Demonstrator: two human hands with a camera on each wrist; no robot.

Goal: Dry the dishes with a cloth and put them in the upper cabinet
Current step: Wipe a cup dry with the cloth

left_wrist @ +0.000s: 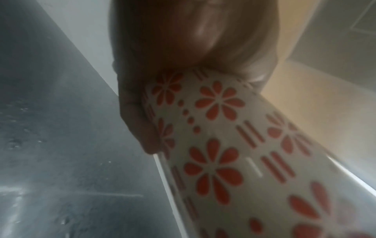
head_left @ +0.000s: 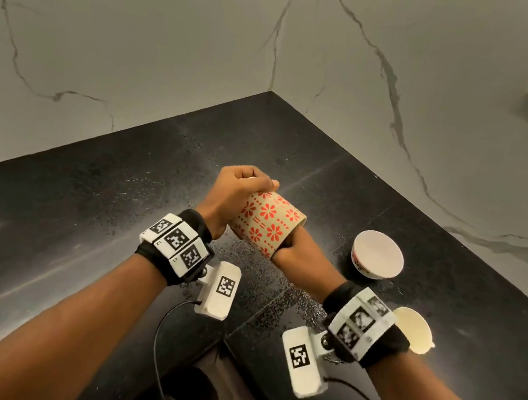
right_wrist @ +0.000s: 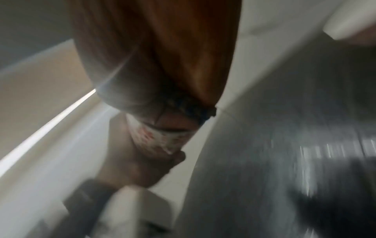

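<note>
Above the wet black counter (head_left: 92, 194), my left hand (head_left: 239, 196) grips the flowered mug (head_left: 267, 222) by its base while my right hand (head_left: 298, 256) reaches inside, fingers hidden, seemingly drying it; next comes shelving it, then the white bowl (head_left: 377, 255).

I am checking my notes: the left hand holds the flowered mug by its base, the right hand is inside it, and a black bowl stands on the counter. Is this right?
Not quite: the bowl is white, not black, as the head view shows. The left hand does hold the mug by its base, with the right hand inside it, over the counter.
</note>
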